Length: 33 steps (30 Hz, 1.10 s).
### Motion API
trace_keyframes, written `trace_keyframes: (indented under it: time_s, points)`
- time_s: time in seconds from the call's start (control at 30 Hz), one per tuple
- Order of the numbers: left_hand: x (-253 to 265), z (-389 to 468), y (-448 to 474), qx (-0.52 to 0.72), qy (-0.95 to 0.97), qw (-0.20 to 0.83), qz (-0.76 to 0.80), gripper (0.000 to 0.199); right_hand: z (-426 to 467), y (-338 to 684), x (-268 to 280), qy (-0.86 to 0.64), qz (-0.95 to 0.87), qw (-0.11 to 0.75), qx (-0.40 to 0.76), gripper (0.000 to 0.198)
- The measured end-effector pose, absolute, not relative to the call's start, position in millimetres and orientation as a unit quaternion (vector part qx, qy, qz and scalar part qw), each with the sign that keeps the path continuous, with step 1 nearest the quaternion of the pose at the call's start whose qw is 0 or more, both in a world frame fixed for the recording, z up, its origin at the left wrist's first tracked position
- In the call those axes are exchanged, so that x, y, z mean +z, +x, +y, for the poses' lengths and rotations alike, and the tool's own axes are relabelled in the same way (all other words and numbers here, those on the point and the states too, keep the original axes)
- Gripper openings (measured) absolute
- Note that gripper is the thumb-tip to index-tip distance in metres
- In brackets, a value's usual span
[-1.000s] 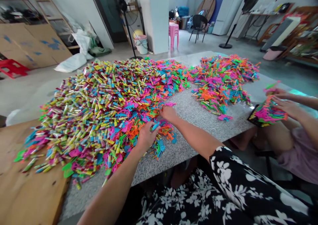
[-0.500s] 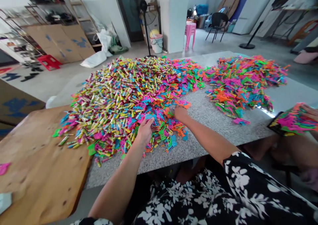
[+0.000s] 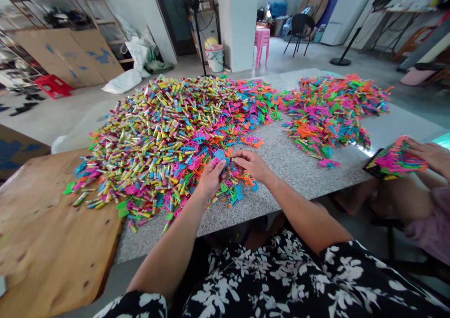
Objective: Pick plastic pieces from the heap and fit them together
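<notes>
My left hand [image 3: 211,176] is closed on a flat blue plastic piece [image 3: 221,155], held upright over the near edge of the heap; a pink piece shows beside it. Just to the right, my right hand [image 3: 252,165] has its thumb and fingers pinched together close to the blue piece. Whatever lies between those fingertips is too small to make out. Behind both hands spreads a big heap of small tubes [image 3: 151,126] with yellow, pink and blue wrappers. Loose flat plastic pieces [image 3: 197,161] in pink, orange, green and blue mix into its right side.
A second pile of coloured plastic pieces [image 3: 326,116] lies farther right on the speckled stone table [image 3: 281,177]. At the right, another person's hand [image 3: 431,154] rests on a dark box [image 3: 374,168] packed with such pieces. A wooden board [image 3: 52,224] adjoins on the left.
My right hand has come up out of the plastic pieces and nearer my left hand. The left hand has lifted slightly with the blue piece. The whole view has shifted a little.
</notes>
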<state>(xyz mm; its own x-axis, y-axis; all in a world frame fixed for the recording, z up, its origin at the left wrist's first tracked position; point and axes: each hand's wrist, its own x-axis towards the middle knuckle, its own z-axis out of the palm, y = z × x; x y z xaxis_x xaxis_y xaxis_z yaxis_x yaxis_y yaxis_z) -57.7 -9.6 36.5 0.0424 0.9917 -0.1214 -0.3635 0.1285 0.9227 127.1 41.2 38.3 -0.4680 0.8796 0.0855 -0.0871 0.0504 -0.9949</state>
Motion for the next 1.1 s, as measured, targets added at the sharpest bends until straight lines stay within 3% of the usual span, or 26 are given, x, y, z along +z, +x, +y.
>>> trace_keyframes:
  time_s: [0.47,0.7,0.83,0.93,1.0,1.1]
  points:
    - [54,-20,-60,0.427,0.469,0.610,0.476,0.045,44,149,37,-0.303,-0.605,0.367,0.638,0.029]
    - [43,-13,-55,0.353,0.582,0.532,0.503,0.044,42,151,34,-0.321,-0.593,0.361,0.644,0.025]
    - [23,11,-57,0.308,0.662,0.380,0.569,0.034,75,190,18,-0.459,-0.543,0.402,0.577,0.016]
    - [10,35,-58,0.210,0.717,0.208,0.631,0.035,113,234,8,-0.533,-0.325,0.594,0.507,0.015]
    - [2,49,-54,0.133,0.734,0.125,0.654,0.041,133,250,0,-0.533,-0.219,0.659,0.484,0.018]
    - [-7,68,-42,0.085,0.751,0.057,0.653,0.051,148,237,-14,-0.574,-0.285,0.591,0.491,0.022]
